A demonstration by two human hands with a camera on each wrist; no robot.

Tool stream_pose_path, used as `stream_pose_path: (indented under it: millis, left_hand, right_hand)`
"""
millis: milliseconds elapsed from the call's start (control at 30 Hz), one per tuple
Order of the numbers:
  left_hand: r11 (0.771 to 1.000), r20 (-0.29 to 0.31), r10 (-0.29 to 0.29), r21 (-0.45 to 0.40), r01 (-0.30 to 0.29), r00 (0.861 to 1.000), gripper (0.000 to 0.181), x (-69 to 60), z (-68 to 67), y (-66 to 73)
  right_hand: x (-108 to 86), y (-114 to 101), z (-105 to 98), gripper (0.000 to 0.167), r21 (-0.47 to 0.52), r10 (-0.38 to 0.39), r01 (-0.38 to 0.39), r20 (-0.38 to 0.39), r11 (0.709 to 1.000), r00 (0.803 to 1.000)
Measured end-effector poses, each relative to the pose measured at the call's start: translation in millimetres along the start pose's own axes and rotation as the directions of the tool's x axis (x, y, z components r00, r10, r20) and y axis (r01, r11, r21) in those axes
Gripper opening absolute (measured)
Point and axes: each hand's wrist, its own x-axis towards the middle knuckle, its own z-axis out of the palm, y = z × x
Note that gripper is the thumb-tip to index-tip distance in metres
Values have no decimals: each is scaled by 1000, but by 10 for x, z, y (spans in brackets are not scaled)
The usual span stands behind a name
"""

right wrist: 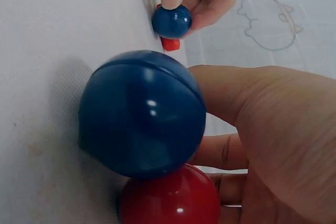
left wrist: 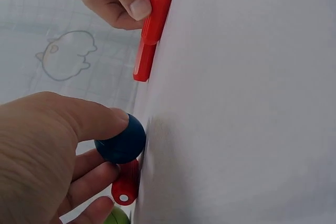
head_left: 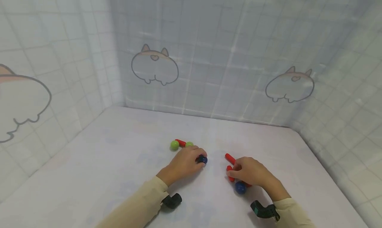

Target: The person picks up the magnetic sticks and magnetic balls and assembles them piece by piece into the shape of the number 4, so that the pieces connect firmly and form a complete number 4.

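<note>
My left hand [head_left: 183, 163] grips a blue ball [head_left: 202, 159] between thumb and fingers; in the left wrist view that ball [left wrist: 122, 141] is low against the white surface, beside a red piece [left wrist: 125, 184] with a hole in its end. To the right, my right hand [head_left: 253, 172] pinches a short red stick [head_left: 230, 174], shown in the left wrist view as a red piece [left wrist: 157, 17]. Another red stick [head_left: 230, 158] lies just beyond it. Close under the right hand is a blue ball [head_left: 240, 187]; the right wrist view shows a red ball [right wrist: 170, 198] against it.
Beyond the left hand, a green ball [head_left: 174, 145], a red stick [head_left: 180, 142] and a second green ball [head_left: 189, 144], partly hidden by the hand, lie in a row. The white surface [head_left: 128, 138] is bordered by tile-patterned walls [head_left: 209, 55] at the back and sides.
</note>
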Motion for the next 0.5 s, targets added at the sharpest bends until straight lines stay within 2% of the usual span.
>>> stream_pose_path:
  millis: [200, 300, 500]
  left_hand:
    - [1000, 20, -19, -13, 19, 1000, 26, -5, -23, -4]
    - [996, 42, -28, -77, 32, 999, 27, -12, -28, -28]
    - [976, 65, -69, -201, 81, 995, 35, -36, -29, -68]
  right_hand:
    - [-11, -68, 4, 17, 13, -13, 13, -9, 1000, 1000]
    - [-20, -79, 26, 16, 17, -10, 11, -16, 1000, 1000]
    - [-23, -87, 40, 12, 17, -23, 24, -32, 1000, 999]
